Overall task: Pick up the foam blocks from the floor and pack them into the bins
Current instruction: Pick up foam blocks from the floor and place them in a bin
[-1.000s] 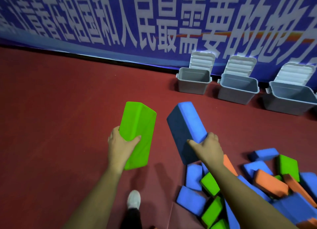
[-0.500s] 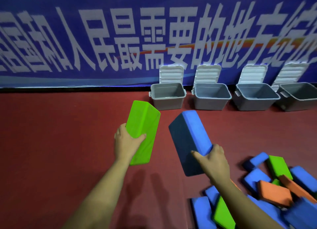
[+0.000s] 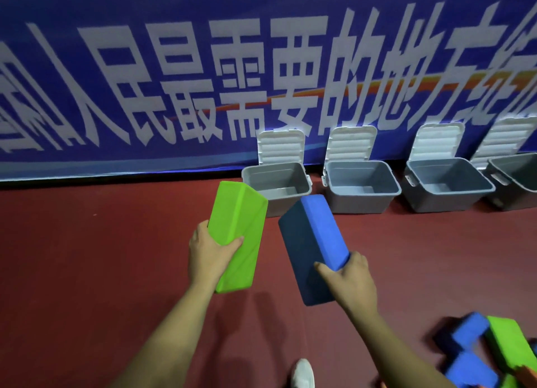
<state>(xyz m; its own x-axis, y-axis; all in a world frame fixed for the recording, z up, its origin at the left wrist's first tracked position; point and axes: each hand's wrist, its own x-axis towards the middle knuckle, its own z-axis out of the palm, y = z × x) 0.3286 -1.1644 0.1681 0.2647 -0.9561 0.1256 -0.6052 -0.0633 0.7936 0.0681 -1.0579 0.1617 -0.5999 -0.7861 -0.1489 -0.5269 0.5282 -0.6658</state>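
My left hand (image 3: 207, 252) grips a green foam block (image 3: 239, 236) by its lower half, held upright above the red floor. My right hand (image 3: 350, 280) grips a blue foam block (image 3: 311, 248) at its near end, tilted up and to the left. Several grey bins stand open along the wall ahead: the leftmost bin (image 3: 276, 185), a second bin (image 3: 360, 187), a third bin (image 3: 447, 188) and a fourth bin (image 3: 517, 181) cut off at the right edge. Both held blocks are just short of the leftmost bin. More blue and green blocks (image 3: 482, 352) lie at the bottom right.
A blue banner (image 3: 203, 76) with large white characters covers the wall behind the bins. White bin lids (image 3: 280, 146) stand raised against it. My white shoe (image 3: 302, 374) shows at the bottom edge. Red floor (image 3: 87, 256) stretches to the left.
I have moved closer to the bins, which now look larger and nearer. The block pile has slid mostly out of view at the bottom right. Both hands still hold their blocks.
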